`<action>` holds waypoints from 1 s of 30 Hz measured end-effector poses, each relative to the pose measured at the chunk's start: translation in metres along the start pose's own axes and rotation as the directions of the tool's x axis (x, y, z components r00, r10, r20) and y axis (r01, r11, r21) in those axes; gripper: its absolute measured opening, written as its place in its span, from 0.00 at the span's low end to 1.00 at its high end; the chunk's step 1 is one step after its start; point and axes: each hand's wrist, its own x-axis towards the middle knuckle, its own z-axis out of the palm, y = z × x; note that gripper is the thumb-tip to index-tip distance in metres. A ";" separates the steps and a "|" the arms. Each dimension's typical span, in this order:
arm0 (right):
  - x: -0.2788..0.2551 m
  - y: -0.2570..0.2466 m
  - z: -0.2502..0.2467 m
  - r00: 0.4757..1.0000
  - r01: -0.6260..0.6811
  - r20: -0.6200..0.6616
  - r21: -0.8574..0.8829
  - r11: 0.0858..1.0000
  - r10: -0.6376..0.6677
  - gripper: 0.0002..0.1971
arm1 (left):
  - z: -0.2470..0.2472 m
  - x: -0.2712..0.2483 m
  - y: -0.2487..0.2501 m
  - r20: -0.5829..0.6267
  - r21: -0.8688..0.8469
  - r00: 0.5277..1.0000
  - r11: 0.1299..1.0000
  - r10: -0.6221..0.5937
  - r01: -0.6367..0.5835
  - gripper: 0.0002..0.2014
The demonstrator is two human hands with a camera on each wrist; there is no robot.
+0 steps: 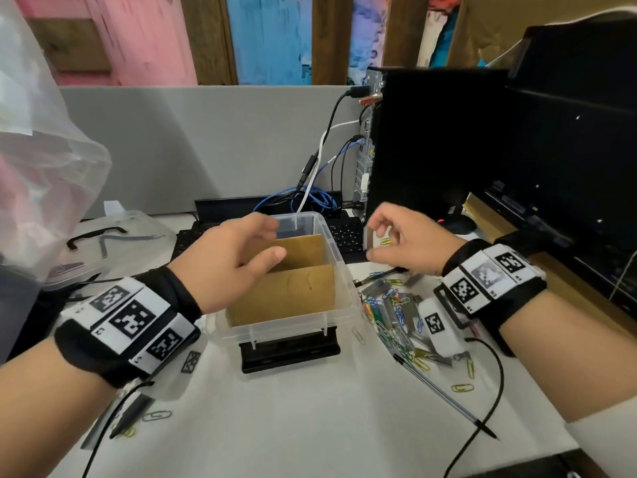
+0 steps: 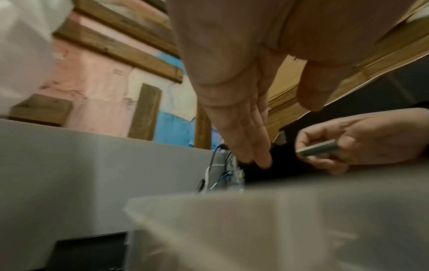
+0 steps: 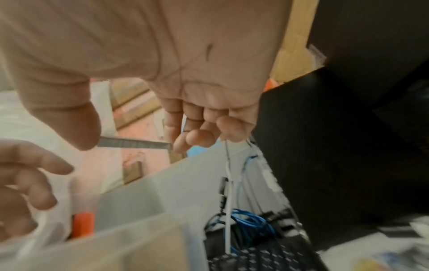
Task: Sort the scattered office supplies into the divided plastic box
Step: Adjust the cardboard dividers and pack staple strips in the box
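Observation:
The clear plastic box (image 1: 339,270) with brown cardboard dividers (image 1: 286,288) stands on a black block in the middle of the white table. My left hand (image 1: 275,238) hovers over its left side, fingers (image 2: 250,143) straight and holding nothing. Just right of the box's far corner, my right hand (image 1: 374,239) pinches a grey staple strip (image 3: 134,144) between thumb and forefinger, raised above the table. A pile of coloured paper clips and staple strips (image 1: 389,305) lies right of the box. An orange item (image 3: 82,224) sits inside the box.
A pen (image 1: 444,395) lies at the right, another pen (image 1: 131,415) and a paper clip (image 1: 157,415) at the left. A keyboard (image 1: 344,232), cables and a black computer tower (image 1: 431,150) stand behind. The box lid (image 1: 113,236) and a plastic bag (image 1: 41,150) are at the left.

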 end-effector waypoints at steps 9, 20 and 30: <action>-0.007 -0.063 -0.001 0.938 0.347 0.029 -0.103 0.932 -0.345 0.20 | 0.008 0.011 0.051 0.173 -0.458 0.977 0.868 -0.128 0.194 0.08; -0.020 -0.035 -0.003 0.972 0.110 0.213 -0.042 0.993 -0.098 0.20 | 0.028 0.008 0.047 0.192 -0.348 0.972 0.916 -0.136 0.197 0.04; -0.023 0.069 0.032 0.835 -0.258 0.292 -0.540 0.801 0.466 0.09 | 0.045 -0.014 0.020 0.097 -0.168 0.993 0.983 -0.063 0.079 0.06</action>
